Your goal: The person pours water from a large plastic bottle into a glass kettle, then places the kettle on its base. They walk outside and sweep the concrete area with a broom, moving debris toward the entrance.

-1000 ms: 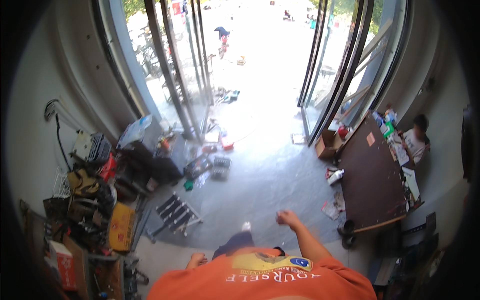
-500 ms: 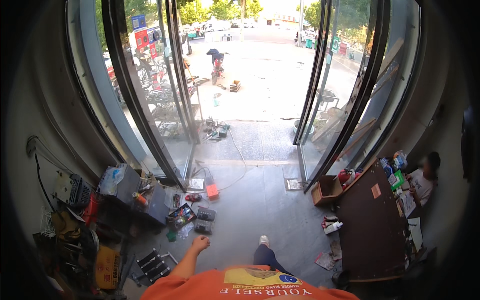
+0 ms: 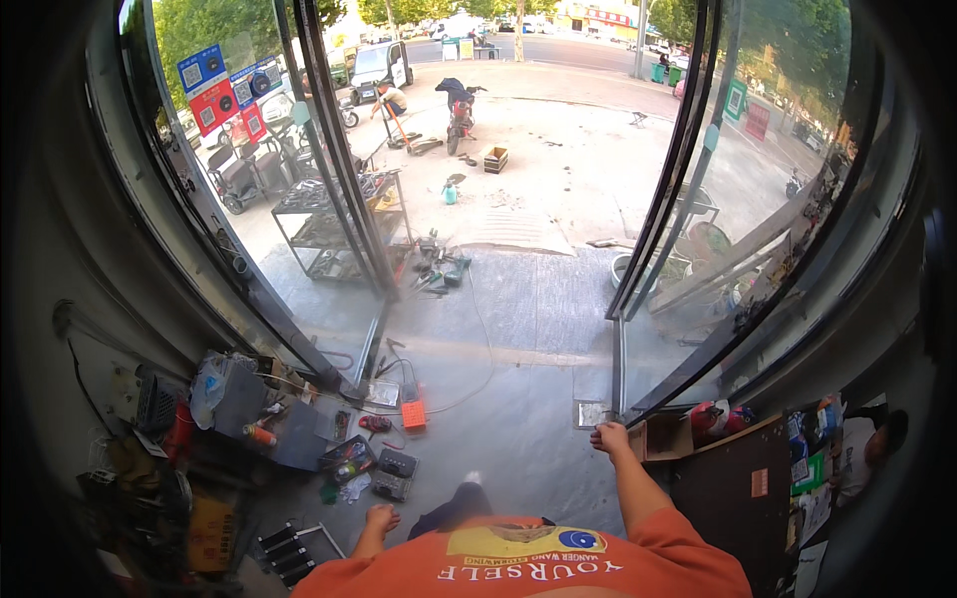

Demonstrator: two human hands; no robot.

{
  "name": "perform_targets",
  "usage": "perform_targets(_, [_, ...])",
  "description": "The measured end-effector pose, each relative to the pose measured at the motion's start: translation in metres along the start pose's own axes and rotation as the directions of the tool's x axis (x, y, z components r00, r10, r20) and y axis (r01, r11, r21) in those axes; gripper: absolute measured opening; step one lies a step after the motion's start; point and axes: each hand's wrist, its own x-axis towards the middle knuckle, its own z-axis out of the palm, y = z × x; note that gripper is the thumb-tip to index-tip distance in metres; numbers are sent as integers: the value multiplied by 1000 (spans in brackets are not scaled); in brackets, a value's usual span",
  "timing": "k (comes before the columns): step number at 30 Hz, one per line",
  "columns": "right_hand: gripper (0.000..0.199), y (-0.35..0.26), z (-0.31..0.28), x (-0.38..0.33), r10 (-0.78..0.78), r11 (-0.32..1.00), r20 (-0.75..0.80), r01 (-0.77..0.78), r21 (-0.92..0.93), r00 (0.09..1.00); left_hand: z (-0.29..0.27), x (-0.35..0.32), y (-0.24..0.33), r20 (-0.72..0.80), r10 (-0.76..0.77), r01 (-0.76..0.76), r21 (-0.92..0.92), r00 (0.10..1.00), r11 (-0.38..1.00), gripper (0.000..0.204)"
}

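My left hand (image 3: 382, 518) hangs low in front of my orange shirt, its fingers loosely curled with nothing visible in them. Nearest to it lies an open dark tool case (image 3: 395, 474) on the floor. My right hand (image 3: 609, 438) is held out ahead of me to the right, fingers closed, and I see nothing in it. Just right of that hand stands an open cardboard box (image 3: 666, 439); whether the two touch I cannot tell.
Open glass doors (image 3: 339, 189) frame a doorway onto a paved yard. A cable (image 3: 485, 329) trails across the threshold near an orange box (image 3: 413, 415) and scattered tools (image 3: 437, 264). A brown table (image 3: 723, 488) stands right, a person (image 3: 862, 453) beside it. Clutter (image 3: 209, 528) fills the left.
The doorway looks closer, and the view has turned. My right arm has come into view, reaching forward; my left hand has drawn back lower. The person at the table now leans lower.
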Motion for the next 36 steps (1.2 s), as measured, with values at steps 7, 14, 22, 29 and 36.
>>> perform_targets(7, [24, -66, 57, 81, 45, 991, 137, -61, 121, 990, 80, 87, 83, 70, -106, 102, 48, 992, 994, 31])
perform_targets(14, [24, -25, -42, 106, 517, 850, -195, -527, 4, 833, 175, 176, 267, 194, 71, -82, 45, 978, 996, 16])
perform_targets(22, [20, -64, -88, 188, 588, 807, -356, -558, 194, 726, 338, 209, 467, 299, 284, -343, 167, 911, 924, 27])
perform_targets(29, [18, -175, -64, 357, 409, 909, 27, -404, -105, 912, 403, 180, 492, 236, 61, -94, 130, 970, 987, 32])
perform_targets(36, [20, -327, -50, 512, 221, 935, 10, -209, -286, 975, 405, 180, 508, 78, -69, 64, 65, 995, 996, 24])
